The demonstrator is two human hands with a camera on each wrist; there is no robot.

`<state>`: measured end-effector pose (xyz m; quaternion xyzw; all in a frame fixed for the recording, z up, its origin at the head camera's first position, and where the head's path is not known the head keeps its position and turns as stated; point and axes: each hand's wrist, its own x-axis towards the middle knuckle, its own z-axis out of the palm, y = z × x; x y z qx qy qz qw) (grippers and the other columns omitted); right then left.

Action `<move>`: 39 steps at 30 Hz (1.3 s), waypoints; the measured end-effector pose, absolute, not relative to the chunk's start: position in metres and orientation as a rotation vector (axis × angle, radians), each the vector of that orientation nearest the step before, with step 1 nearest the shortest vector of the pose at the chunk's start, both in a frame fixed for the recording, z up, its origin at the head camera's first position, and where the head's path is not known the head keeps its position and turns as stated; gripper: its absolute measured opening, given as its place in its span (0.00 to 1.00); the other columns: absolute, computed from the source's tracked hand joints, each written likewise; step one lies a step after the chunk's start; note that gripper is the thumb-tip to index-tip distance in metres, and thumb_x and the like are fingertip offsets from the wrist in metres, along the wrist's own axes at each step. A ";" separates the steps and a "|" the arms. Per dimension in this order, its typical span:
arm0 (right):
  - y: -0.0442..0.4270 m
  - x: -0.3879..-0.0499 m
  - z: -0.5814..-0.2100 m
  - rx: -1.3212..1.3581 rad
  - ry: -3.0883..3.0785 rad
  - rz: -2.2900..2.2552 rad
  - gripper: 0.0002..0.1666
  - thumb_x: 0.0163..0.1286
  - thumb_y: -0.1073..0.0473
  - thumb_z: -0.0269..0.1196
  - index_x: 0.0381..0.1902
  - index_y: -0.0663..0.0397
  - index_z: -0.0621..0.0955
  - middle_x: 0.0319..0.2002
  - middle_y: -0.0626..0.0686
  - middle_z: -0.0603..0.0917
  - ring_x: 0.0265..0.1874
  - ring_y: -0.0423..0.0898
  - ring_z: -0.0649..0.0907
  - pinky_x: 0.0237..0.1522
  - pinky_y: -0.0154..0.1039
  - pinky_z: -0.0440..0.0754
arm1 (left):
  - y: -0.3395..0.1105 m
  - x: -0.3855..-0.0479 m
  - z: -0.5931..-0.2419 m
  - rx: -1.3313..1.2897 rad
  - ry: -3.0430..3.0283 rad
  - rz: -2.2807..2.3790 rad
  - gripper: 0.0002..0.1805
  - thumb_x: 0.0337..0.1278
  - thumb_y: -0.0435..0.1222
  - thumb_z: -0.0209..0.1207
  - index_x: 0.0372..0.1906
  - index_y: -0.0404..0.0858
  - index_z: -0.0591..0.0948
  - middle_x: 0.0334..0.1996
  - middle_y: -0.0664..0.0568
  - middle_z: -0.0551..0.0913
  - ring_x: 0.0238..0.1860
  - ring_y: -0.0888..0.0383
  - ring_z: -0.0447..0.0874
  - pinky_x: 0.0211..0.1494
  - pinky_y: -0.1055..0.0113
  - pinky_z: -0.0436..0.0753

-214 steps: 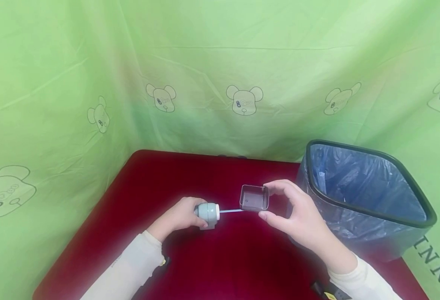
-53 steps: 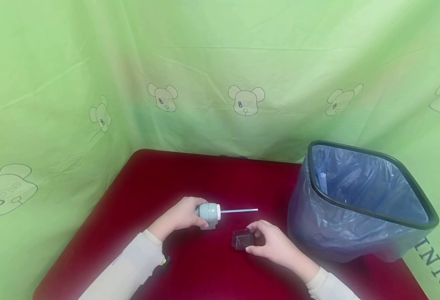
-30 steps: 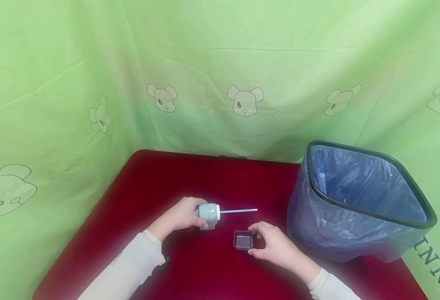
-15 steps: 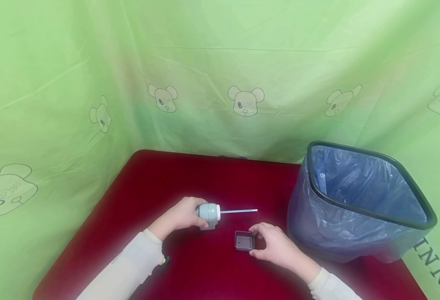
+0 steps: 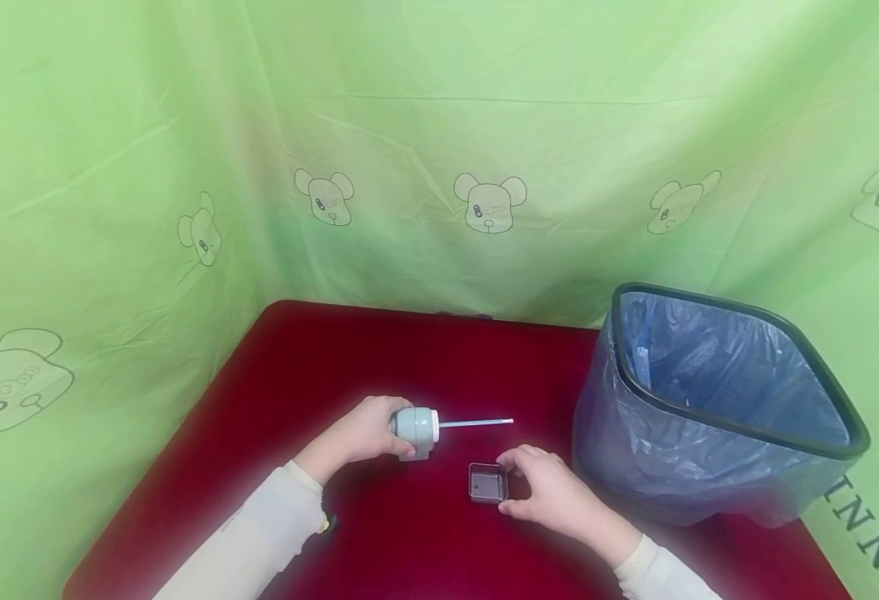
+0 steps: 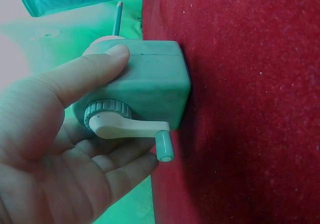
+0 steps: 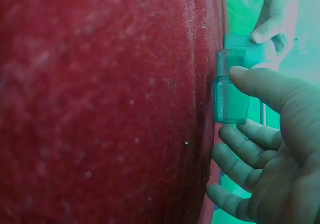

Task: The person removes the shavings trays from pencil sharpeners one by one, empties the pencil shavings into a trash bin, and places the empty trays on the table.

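My left hand [image 5: 367, 429] grips a pale green pencil sharpener [image 5: 415, 429] on the red surface, thumb on top and fingers around the far side. Its crank handle [image 6: 132, 128] shows in the left wrist view. A pencil [image 5: 476, 422] sticks out of the white front end, pointing right toward the bin. Nearer to me, my right hand [image 5: 551, 496] pinches a small clear dark shavings drawer [image 5: 487, 483] by its right side, between thumb and fingertips. The drawer's open side faces me, and I see no shavings in it. In the right wrist view the thumb presses on the drawer.
A waste bin [image 5: 709, 467] with a black rim and bluish plastic liner stands right of the hands. The table's red cloth [image 5: 379, 350] spreads under everything. Green curtains [image 5: 409, 100] printed with bear heads hang behind and on both sides.
From beside the pencil tip, my right hand has brought the drawer down and toward me. Since then the drawer has tipped, showing more of its inside. The left hand and sharpener have stayed put.
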<state>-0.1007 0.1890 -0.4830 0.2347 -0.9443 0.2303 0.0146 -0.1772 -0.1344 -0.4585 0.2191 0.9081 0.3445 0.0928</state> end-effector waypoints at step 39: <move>0.195 -0.101 -0.471 0.773 -2.849 0.633 0.29 0.54 0.49 0.78 0.53 0.48 0.83 0.47 0.41 0.84 0.48 0.38 0.82 0.56 0.52 0.77 | -0.131 -0.175 -0.464 0.655 2.747 1.011 0.34 0.47 0.40 0.78 0.61 0.39 0.78 0.48 0.51 0.84 0.45 0.55 0.82 0.51 0.53 0.84</move>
